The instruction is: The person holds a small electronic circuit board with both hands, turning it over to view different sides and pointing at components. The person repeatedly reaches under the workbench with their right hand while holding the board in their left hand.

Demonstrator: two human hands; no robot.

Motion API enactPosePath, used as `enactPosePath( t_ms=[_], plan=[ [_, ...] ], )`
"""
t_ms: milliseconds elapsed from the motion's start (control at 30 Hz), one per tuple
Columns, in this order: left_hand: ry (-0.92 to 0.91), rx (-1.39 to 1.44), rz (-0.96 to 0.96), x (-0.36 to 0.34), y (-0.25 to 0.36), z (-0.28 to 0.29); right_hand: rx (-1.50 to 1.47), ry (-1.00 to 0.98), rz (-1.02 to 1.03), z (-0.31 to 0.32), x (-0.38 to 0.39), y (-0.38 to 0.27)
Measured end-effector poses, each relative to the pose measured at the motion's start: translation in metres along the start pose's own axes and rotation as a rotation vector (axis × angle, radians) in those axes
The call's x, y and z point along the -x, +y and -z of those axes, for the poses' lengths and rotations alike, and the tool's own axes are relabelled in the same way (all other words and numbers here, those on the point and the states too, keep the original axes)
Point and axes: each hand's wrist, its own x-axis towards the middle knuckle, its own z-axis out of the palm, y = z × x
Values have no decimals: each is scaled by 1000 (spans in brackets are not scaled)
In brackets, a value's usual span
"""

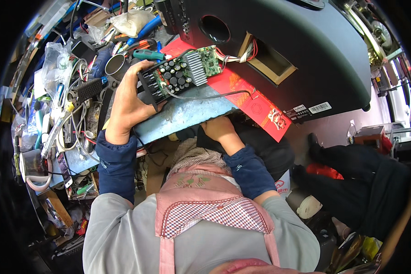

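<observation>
My left hand grips the black panel of an amplifier circuit board, thumb at its lower end and fingers at its upper end. The board carries several black capacitors and a ribbed silver heat sink. Wires run from it into the rectangular opening of a large black speaker cabinet; a grey cable also trails from it to the right. My right hand is low at the near edge of the blue-grey worktop. Its fingers are mostly hidden, and I cannot see whether they hold anything.
A red printed paper strip lies partly under the cabinet. A green-handled screwdriver, a metal cup, tangled cables and plastic bags crowd the left side. A person's dark-clothed legs are at the right.
</observation>
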Motion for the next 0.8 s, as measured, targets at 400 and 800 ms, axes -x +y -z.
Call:
enactPosePath(
  t_ms=[400,800],
  plan=[
    [-20,34,67,6,2,4,6,130,12,-14,3,6],
    [-9,42,24,4,1,7,20,80,-15,-13,0,8]
  ],
)
